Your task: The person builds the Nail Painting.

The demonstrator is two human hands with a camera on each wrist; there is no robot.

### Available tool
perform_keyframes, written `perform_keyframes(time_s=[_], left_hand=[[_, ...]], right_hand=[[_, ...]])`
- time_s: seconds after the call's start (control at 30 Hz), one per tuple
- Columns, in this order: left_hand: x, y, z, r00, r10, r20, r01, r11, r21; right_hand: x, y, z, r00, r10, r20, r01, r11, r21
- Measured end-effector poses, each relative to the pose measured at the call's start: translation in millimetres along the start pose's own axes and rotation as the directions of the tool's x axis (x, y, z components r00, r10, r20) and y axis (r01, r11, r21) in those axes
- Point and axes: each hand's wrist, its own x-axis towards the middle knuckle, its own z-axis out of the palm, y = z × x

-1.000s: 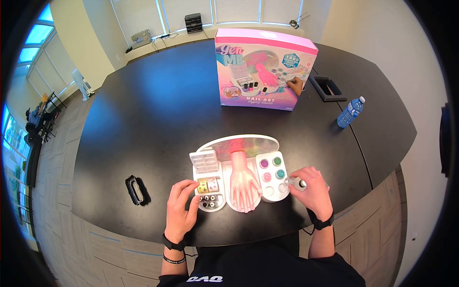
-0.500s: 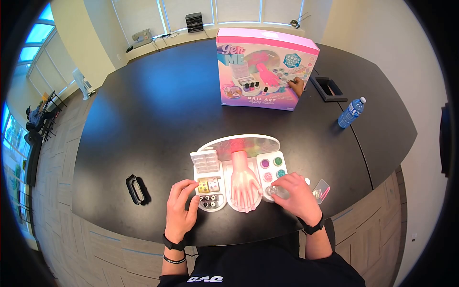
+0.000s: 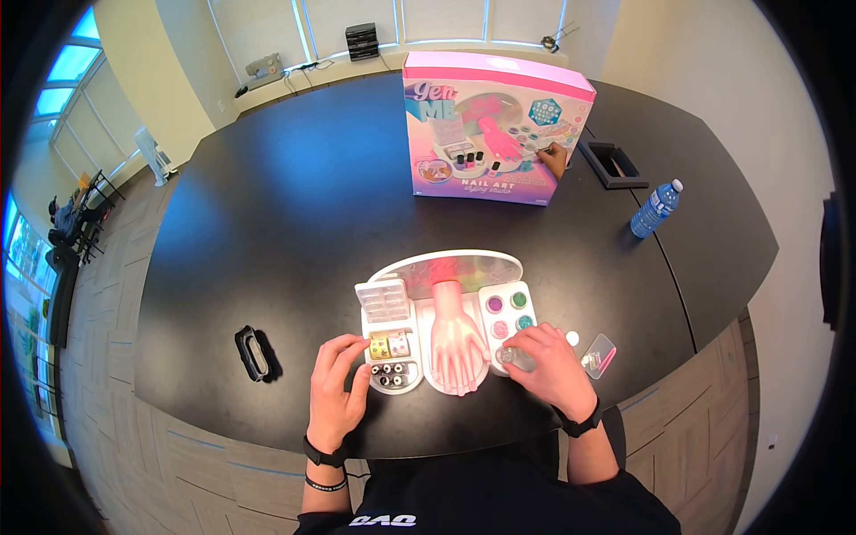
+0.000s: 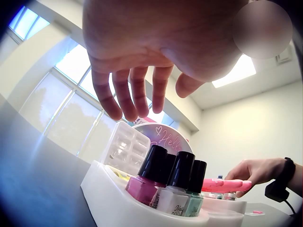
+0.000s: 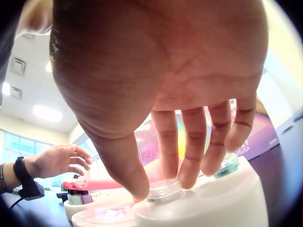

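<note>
On the right wing of the white nail-art station [image 3: 423, 390], my right hand [image 3: 557, 367] pinches a small clear round jar [image 5: 163, 190] between thumb and fingers, down at a near slot. Jars of purple, green, pink [image 3: 500, 330] and teal glitter [image 5: 228, 166] sit beside it. A pink model hand [image 3: 456, 343] lies palm down in the middle. My left hand [image 3: 339, 383] hovers with loosely bent fingers by the left wing, near patterned rolls [image 3: 388, 346] and several black-capped nail polish bottles [image 4: 175, 189]. Behind these stands a clear compartment case [image 3: 383, 301].
A small white round piece [image 3: 572, 339] and a clear case with a pink stick [image 3: 599, 357] lie right of the station. A black band [image 3: 252, 354] is at the left. Farther back stand the pink product box [image 3: 495, 134] and a water bottle [image 3: 655, 209].
My right hand has moved left with the clear jar, from beside the right wing to its near slot. The clear case and white piece have come into view. My left hand stays put.
</note>
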Motion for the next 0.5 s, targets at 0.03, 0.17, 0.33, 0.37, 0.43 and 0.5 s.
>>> perform_keyframes(time_s=[0.03,0.17,0.33,0.37,0.43,0.5], left_hand=[[0,0,0,1.0,-0.001,-0.001,0.001,1.0,-0.003],[-1,-1,0,1.0,-0.005,-0.001,0.005,1.0,-0.002],[0,1,1,1.0,-0.01,0.005,0.01,1.0,-0.004],[0,1,1,1.0,-0.009,0.005,0.009,1.0,-0.006],[0,0,1,1.0,-0.009,0.005,0.009,1.0,-0.006],[-1,0,2,1.0,-0.01,0.005,0.01,1.0,-0.007]], right_hand=[[0,0,0,1.0,0.0,0.0,0.0,1.0,0.0],[0,0,0,1.0,0.016,0.013,-0.016,1.0,0.002],[-4,4,-3,1.0,0.017,0.005,-0.017,1.0,-0.005],[-5,7,-2,1.0,0.014,-0.017,-0.013,1.0,0.005],[-7,11,-4,0.999,0.011,-0.04,-0.01,1.0,0.015],[-9,14,-8,0.998,0.043,-0.055,-0.042,0.999,0.015]])
